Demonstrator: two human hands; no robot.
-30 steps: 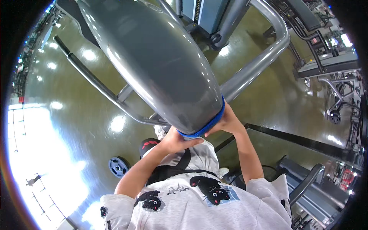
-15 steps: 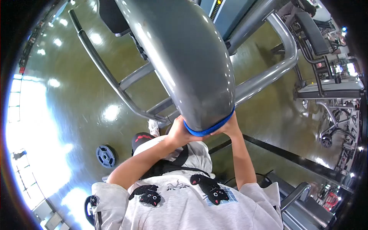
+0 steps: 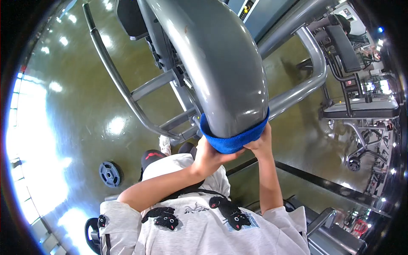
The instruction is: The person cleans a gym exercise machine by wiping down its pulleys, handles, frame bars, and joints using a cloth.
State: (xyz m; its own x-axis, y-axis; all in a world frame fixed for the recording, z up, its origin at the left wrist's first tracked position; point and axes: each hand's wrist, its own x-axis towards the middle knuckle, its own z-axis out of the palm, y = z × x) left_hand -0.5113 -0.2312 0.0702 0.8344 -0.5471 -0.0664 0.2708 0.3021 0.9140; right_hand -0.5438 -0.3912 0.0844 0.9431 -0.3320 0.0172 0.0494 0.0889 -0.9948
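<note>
A blue cloth (image 3: 231, 143) wraps around the near, rounded end of a large grey machine frame tube (image 3: 225, 80). At the cloth's left edge my left hand (image 3: 208, 156) holds it, with the fingers partly hidden underneath. My right hand (image 3: 260, 142) grips the cloth's right side, its fingers also partly behind the cloth. Between the cloth's upper rim and the tube a small gap shows on the left.
Curved metal bars extend left (image 3: 114, 72) and right (image 3: 299, 93) of the tube. A weight plate (image 3: 110, 174) lies on the floor at left. A padded bench (image 3: 361, 109) stands at right, and a black beam (image 3: 323, 180) crosses the lower right.
The view has shifted, so the machine's rounded end appears farther right. More of the blue cloth shows now, and it stands looser around the tube. Both hands have stayed on it.
</note>
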